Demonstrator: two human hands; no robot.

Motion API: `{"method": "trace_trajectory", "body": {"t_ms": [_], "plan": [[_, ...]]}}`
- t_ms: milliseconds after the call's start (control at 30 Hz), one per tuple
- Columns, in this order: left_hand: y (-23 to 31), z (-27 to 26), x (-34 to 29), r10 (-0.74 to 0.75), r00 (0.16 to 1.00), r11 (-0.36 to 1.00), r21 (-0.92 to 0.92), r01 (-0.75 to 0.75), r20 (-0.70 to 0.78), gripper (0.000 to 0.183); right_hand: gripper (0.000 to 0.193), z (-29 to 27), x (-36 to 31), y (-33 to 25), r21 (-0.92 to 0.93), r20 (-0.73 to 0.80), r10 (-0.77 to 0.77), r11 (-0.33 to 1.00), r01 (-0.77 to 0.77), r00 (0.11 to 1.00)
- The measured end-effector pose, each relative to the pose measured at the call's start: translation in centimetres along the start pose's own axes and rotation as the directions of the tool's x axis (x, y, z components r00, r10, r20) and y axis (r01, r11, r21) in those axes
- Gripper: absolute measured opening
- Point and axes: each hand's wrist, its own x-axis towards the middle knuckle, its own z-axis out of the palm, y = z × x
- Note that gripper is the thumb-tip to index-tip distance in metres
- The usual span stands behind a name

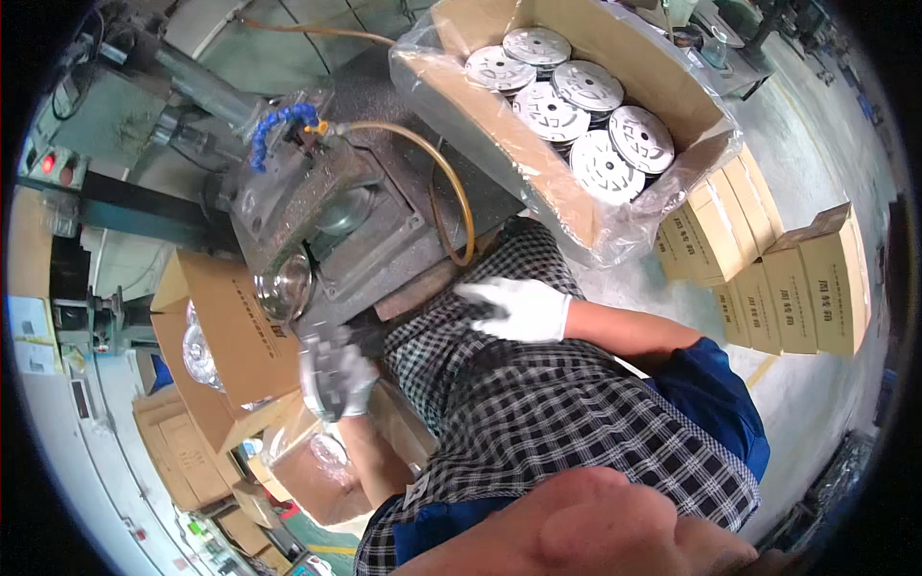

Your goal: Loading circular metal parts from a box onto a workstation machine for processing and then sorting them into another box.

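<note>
My right hand [523, 309], in a white glove, hovers over my checked apron [538, 394], fingers stretched out and apart, nothing in it. My left hand [334, 372] is gloved too, its fingers side dark grey. Motion smears its fingers, so whether it holds anything is hidden. It is nearest to a shiny round metal piece [284, 286] at the left edge of the machine [370, 252]. Another round metal surface [348, 211] shows in the middle of the machine, partly covered by a grey metal part above it.
An open carton [499, 158] lined with plastic holds stacked slotted discs [612, 165] at the far right. Closed cartons [797, 283] stand on the floor to the right. Open cartons [240, 336] with shiny round pieces are at the left. A yellowish hose [459, 192] loops beside the machine.
</note>
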Motion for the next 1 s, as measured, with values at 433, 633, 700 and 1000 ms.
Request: {"method": "trace_trajectory", "body": {"t_ms": [433,633,700,1000], "plan": [[-7.4,5.3,4.5,-0.309,0.931,0.864,0.467,0.191,0.192,0.076,0.036,-18.8,-1.8,-5.2,-0.241,-0.397,-0.146,0.969,0.051,0.906],[-4.0,-1.0,1.1,-0.063,0.971,0.849,0.499,0.173,-0.230,0.062,0.035,-32.0,5.4,7.1,0.104,-0.590,0.403,0.897,-0.429,0.700],[-2.8,-2.1,-0.9,0.039,0.956,0.882,0.459,0.105,-0.292,0.053,0.035,-33.7,9.7,13.9,0.093,-0.646,0.477,0.824,-0.559,0.596],[3.0,-12.3,-15.1,0.413,0.668,0.882,0.456,-0.123,-0.619,0.046,0.047,-30.7,19.5,27.3,0.524,-0.665,0.710,0.663,-0.534,0.230]]}}
